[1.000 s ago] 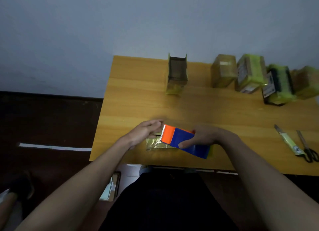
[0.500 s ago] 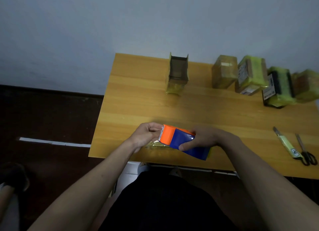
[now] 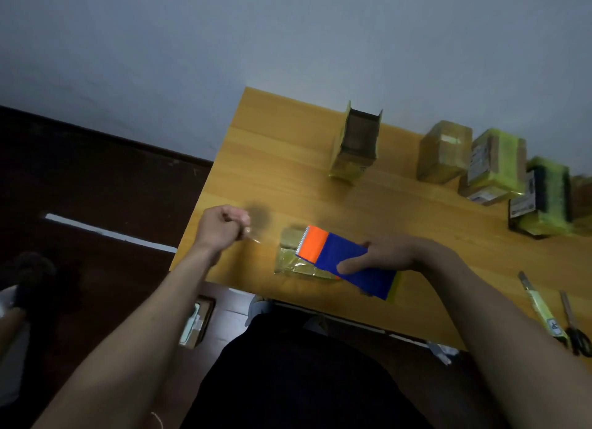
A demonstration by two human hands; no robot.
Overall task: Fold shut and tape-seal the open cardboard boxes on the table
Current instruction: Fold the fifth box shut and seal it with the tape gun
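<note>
A small cardboard box (image 3: 293, 252) wrapped in yellowish tape lies near the table's front edge. My right hand (image 3: 389, 255) grips a blue and orange tape dispenser (image 3: 339, 259) over the box, its toothed orange end pointing left. My left hand (image 3: 224, 225) is off to the left of the box, fingers curled, pinching the free end of clear tape (image 3: 253, 238). An open cardboard box (image 3: 357, 143) stands at the back of the table with its flaps up.
Several taped boxes (image 3: 495, 166) line the back right of the wooden table (image 3: 288, 185). A utility knife (image 3: 541, 303) and scissors (image 3: 575, 326) lie at the front right. Dark floor is to the left.
My left hand has moved left, away from the dispenser's orange end, drawing out tape. The box under the dispenser now shows more.
</note>
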